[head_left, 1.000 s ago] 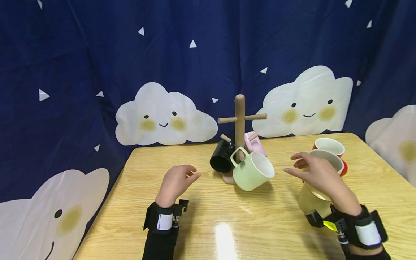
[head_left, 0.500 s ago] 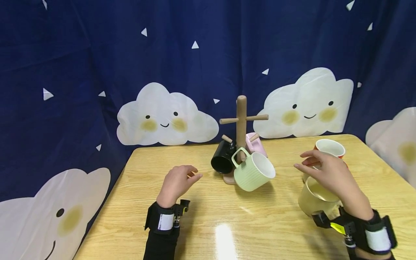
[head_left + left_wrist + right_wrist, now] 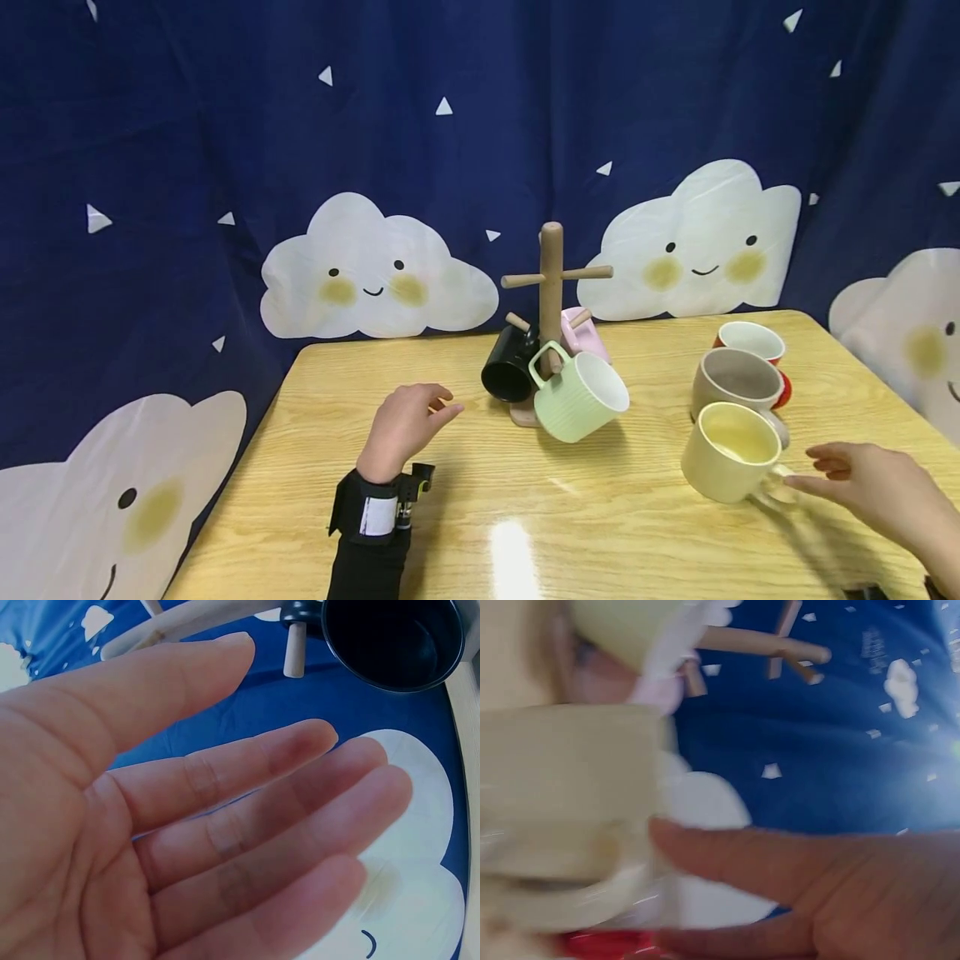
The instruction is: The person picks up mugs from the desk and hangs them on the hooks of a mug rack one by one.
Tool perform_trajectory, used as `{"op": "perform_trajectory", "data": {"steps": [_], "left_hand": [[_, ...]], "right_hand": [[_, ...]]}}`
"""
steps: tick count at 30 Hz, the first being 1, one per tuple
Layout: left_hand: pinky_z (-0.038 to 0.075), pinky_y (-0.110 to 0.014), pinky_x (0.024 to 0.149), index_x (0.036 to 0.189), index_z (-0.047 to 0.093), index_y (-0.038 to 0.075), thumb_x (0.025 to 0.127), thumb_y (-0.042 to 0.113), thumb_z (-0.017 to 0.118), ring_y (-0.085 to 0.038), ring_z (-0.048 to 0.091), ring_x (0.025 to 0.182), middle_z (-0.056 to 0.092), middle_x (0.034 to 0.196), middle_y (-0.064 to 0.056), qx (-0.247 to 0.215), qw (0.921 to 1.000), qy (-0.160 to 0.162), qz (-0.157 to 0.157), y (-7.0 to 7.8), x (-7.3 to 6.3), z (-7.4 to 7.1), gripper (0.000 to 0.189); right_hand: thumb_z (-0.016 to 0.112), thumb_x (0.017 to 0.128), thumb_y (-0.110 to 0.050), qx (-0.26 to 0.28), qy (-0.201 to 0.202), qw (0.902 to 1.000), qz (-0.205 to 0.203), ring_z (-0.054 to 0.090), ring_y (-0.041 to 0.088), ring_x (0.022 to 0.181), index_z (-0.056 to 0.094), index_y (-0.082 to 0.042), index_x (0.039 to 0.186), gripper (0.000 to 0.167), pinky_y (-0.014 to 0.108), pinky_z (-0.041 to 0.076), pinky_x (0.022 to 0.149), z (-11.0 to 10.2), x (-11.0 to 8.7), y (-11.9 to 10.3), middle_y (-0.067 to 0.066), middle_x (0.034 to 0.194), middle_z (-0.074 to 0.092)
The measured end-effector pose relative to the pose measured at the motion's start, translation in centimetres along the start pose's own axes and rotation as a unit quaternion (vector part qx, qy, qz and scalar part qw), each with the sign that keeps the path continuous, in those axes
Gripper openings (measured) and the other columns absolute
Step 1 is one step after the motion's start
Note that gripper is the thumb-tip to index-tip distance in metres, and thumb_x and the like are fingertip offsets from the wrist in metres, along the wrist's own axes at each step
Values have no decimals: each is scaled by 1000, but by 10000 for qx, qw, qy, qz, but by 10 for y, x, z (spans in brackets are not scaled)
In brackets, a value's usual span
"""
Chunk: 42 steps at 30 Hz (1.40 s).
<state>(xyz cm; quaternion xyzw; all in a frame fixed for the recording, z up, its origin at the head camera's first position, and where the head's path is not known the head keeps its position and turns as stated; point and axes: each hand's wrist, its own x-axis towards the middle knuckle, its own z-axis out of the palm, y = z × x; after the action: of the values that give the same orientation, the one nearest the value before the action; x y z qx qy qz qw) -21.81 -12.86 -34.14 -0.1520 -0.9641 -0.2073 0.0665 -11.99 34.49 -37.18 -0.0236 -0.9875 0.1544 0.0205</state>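
Observation:
In the head view my right hand (image 3: 877,492) is beside a pale yellow mug (image 3: 705,467), its thumb tip overlapping the handle. The right wrist view is blurred, with thumb and fingers spread either side of the handle (image 3: 592,900). My left hand (image 3: 405,425) hovers over the table, fingers loosely bent and nothing in them. To its right stands a wooden mug tree (image 3: 552,258). A black mug (image 3: 504,371), a ribbed light green mug (image 3: 573,404) and a pink mug (image 3: 588,340) hang on its lower pegs; the two upper pegs are bare.
Behind the yellow mug stand a greyish-beige mug (image 3: 707,398) and a red mug with a white inside (image 3: 750,337), close together in a row. The wooden table (image 3: 420,542) ends at a dark blue curtain (image 3: 405,50) with white clouds.
My right hand has moved right and toward me, from over the mugs to the yellow mug's handle. The left hand stays in place; the view has shifted slightly.

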Motion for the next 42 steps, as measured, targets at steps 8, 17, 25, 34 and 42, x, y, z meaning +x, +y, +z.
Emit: {"op": "perform_trajectory", "data": {"steps": [8,17,25,34,42], "left_hand": [[50,-30,62,97,70,6,84,30,65,-18,66,75,71,88,-7,-29,10000,15,50,1,0,1,28],[51,-32,65,99,70,6,85,31,65,-17,64,74,71,87,-6,-32,10000,72,57,2,2,3,29],[52,-33,66,99,70,5,85,29,65,-18,65,74,71,88,-7,-135,9998,124,42,3,1,3,29],[52,-34,68,99,70,5,85,30,65,-19,65,76,71,88,-7,-239,9995,166,78,4,1,0,29],[52,-33,69,98,70,6,85,30,64,-18,66,77,71,88,-6,-297,9993,142,163,6,0,0,28]], "right_hand": [[70,80,-32,649,530,9965,-58,50,-14,65,71,-7,91,27,45,49,63,44,-16,14,11,82,71],[67,83,-32,1357,1279,9820,307,36,-25,72,71,-3,98,33,14,35,54,55,-19,12,-11,83,69],[67,83,-28,1802,1673,9691,211,38,-30,74,72,-7,98,26,7,33,55,40,-24,-3,-45,79,49],[66,84,-15,2716,1762,9456,-318,53,-23,83,70,-8,106,23,2,38,64,-2,-21,-53,-34,85,63],[72,72,4,2790,2662,9057,-1762,54,-16,70,73,-7,94,25,4,39,58,-2,-3,-115,-37,84,61]]}}
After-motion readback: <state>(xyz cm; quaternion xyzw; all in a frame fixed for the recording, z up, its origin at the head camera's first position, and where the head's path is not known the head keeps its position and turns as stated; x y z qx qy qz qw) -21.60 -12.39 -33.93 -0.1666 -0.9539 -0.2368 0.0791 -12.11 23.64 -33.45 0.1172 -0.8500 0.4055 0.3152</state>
